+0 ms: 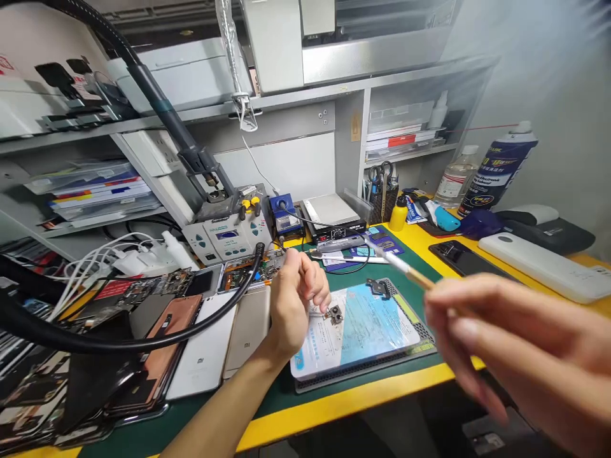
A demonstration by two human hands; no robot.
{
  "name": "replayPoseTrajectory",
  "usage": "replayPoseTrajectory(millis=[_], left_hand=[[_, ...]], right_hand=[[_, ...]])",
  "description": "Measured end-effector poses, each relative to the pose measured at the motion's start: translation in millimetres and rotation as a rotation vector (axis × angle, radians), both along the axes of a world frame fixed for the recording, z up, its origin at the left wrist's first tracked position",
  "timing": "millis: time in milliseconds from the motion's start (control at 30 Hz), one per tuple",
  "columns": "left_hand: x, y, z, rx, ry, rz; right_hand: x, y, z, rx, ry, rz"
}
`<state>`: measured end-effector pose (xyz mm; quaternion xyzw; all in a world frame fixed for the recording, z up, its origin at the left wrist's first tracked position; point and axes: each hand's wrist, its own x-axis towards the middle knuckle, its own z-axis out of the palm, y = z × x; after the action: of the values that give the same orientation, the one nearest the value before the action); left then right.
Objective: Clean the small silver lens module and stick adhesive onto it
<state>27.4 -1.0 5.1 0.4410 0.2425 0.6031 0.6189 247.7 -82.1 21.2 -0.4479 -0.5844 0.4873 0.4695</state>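
In my right hand [482, 331], pinched between thumb and fingers, is a thin brush [416, 276] with a wooden handle and a pale head, slightly blurred. It points left, above the right part of a white and light-blue printed box [377, 331]. My left hand [296, 299] is raised over the box's left side with its fingers curled in; whatever they hold, if anything, is hidden. Just right of it, a small dual camera module [336, 313] lies on the box. A black bracket-like part [379, 288] sits near the box's far edge.
Phones and phone backs [203, 356] are piled at left, under a black hose [143, 343]. A rework station [229, 232] and a power supply [341, 230] stand behind. At right are a spray can [499, 168], a clear bottle [456, 178], a dark phone [465, 257] and a white power bank [539, 264].
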Motion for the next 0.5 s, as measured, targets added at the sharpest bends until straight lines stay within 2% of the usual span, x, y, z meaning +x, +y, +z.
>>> replayPoseTrajectory(millis=[100, 233, 367, 500], left_hand=[[-4, 2, -0.7, 0.052, 0.091, 0.003], [-11, 6, -0.5, 0.142, 0.283, 0.003], [-19, 10, 1.7, 0.187, 0.449, -0.026], [-27, 12, 9.2, 0.218, 0.667, -0.071]], right_hand=[[-5, 40, 21.1, 0.020, 0.121, -0.044], [-21, 96, 30.6, 0.016, 0.198, 0.020], [-41, 131, 25.8, -0.022, 0.232, 0.070], [-50, 144, 4.7, -0.028, 0.233, 0.068]])
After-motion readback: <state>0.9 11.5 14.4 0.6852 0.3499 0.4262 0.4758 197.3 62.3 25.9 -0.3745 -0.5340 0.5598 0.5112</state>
